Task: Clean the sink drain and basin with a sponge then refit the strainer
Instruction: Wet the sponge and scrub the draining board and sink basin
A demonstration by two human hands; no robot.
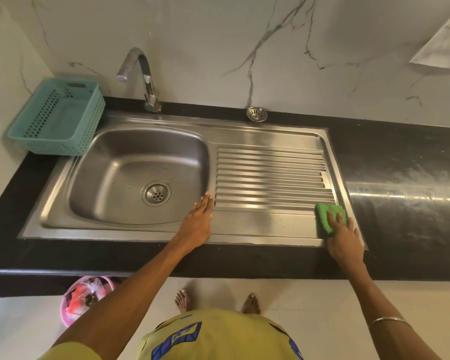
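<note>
A steel sink has its basin (109,183) on the left and a ribbed drainboard (268,175) on the right. The drain (156,193) in the basin floor lies uncovered. The round metal strainer (256,114) sits on the back ledge against the wall. My left hand (200,216) rests flat, fingers straight, on the rim between basin and drainboard. My right hand (344,236) presses a green sponge (326,213) onto the drainboard's front right corner, fingers spread over it.
A teal perforated basket (57,120) stands on the black counter (400,162) left of the chrome tap (147,76). A pink bucket (85,300) with rubbish sits on the floor below the counter's left part. My bare feet are near the counter front.
</note>
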